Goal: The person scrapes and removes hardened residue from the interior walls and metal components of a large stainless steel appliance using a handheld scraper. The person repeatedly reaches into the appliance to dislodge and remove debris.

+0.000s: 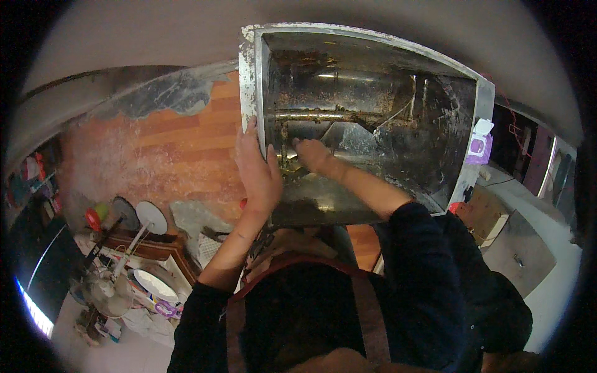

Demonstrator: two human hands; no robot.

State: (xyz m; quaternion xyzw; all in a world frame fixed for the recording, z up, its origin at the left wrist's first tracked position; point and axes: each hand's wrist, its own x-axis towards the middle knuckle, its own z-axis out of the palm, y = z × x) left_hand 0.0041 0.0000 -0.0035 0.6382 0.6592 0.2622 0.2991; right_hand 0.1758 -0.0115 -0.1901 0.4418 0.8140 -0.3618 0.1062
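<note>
A large open metal housing [463,118], grimy and greasy inside, fills the upper middle of the view. My left hand [258,174] grips its left edge, thumb inside and fingers along the outer wall. My right hand [314,155] reaches into the housing with curled fingers. Its fingertips are at the left end of a rusty crossbar [329,115]. Whether they pinch anything is hidden. Both dark sleeves come up from the lower edge.
Behind the housing is a reddish tiled wall [180,146] with a grey bare patch [168,93]. A desk fan [109,292] and a cluttered table with a white plate [155,285] lie lower left. A purple and white pack [479,146], a cardboard box [485,214] and a grey cabinet [522,255] are at the right.
</note>
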